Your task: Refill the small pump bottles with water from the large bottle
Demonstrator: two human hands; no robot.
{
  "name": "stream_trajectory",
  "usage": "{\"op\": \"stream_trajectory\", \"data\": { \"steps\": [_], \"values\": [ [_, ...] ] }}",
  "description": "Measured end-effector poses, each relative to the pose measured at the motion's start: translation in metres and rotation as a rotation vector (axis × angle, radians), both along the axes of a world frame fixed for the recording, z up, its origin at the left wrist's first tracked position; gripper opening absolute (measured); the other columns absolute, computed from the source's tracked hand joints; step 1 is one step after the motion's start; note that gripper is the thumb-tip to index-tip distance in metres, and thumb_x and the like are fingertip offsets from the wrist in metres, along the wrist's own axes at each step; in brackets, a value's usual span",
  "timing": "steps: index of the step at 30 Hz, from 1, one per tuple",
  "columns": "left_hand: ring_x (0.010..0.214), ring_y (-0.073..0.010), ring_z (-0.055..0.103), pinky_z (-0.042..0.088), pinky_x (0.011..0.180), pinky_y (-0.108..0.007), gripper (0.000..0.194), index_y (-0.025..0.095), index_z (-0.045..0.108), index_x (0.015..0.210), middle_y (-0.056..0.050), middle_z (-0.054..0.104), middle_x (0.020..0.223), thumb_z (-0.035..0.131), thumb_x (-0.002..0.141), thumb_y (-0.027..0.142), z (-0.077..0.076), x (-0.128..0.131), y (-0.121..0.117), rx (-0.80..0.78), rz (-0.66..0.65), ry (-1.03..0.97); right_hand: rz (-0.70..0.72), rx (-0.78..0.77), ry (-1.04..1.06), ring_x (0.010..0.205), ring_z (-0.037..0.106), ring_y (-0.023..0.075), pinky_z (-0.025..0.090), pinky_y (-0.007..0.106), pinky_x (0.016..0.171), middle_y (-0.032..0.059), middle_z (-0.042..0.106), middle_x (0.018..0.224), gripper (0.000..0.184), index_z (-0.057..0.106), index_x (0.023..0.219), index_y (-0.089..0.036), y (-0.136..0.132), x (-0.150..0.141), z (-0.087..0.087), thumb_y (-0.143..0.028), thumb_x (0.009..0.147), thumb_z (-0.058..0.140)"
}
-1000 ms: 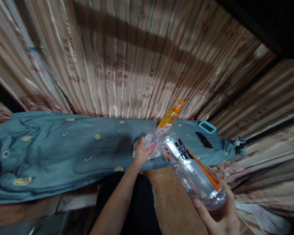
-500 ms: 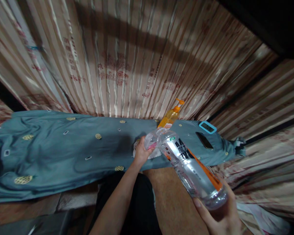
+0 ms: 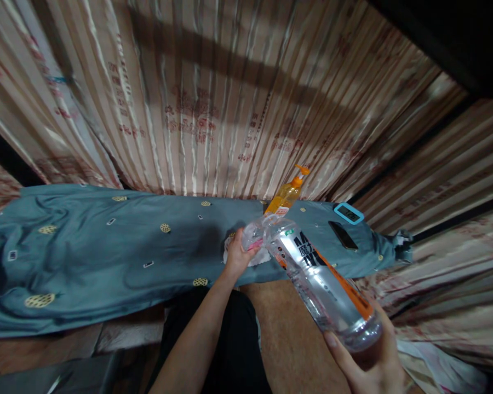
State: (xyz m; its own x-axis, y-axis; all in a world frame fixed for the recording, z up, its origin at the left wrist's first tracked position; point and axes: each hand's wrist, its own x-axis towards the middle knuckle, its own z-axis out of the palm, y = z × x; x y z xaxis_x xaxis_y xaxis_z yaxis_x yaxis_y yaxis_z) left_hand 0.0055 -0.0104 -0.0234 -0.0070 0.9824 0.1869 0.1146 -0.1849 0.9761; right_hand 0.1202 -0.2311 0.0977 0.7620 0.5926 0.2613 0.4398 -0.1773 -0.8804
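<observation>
A large clear plastic bottle (image 3: pixel 320 282) with an orange and dark label lies tilted, its neck pointing away from me toward the table. My right hand (image 3: pixel 372 361) grips its base at the lower right. My left hand (image 3: pixel 239 253) is closed around the bottle's neck and cap end, just above a white cloth (image 3: pixel 246 257) lying on the blue-grey tablecloth (image 3: pixel 107 251).
An orange pump bottle (image 3: pixel 286 194) stands at the back of the table against striped curtains (image 3: pixel 213 98). A dark phone (image 3: pixel 342 235) and a blue-framed small device (image 3: pixel 348 213) lie at the right end. My legs are below the table edge.
</observation>
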Motion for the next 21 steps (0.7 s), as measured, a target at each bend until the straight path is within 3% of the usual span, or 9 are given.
{"op": "stream_trajectory", "data": {
  "steps": [14, 21],
  "values": [
    [0.089, -0.025, 0.069, 0.053, 0.084, -0.034, 0.049, 0.022, 0.062, 0.105, -0.002, 0.073, 0.092, 0.081, 0.061, 0.016, -0.0017, 0.001, -0.0003, 0.012, -0.012, -0.047, 0.055, 0.021, 0.04, 0.117, 0.06, 0.0312, 0.051, 0.045, 0.095, 0.0177, 0.055, 0.137, 0.106, 0.039, 0.147, -0.016, -0.0016, 0.0045, -0.0061, -0.062, 0.06, 0.078],
    [0.09, -0.0266, 0.07, 0.054, 0.085, -0.036, 0.051, 0.021, 0.062, 0.106, -0.003, 0.073, 0.091, 0.082, 0.06, 0.016, -0.0013, 0.0003, -0.0006, -0.004, -0.01, -0.04, 0.068, 0.044, 0.005, 0.115, 0.06, 0.0272, 0.053, 0.038, 0.091, 0.0161, 0.056, 0.135, 0.101, 0.04, 0.146, -0.016, -0.0011, 0.0073, -0.0093, -0.059, 0.062, 0.079]
  ]
}}
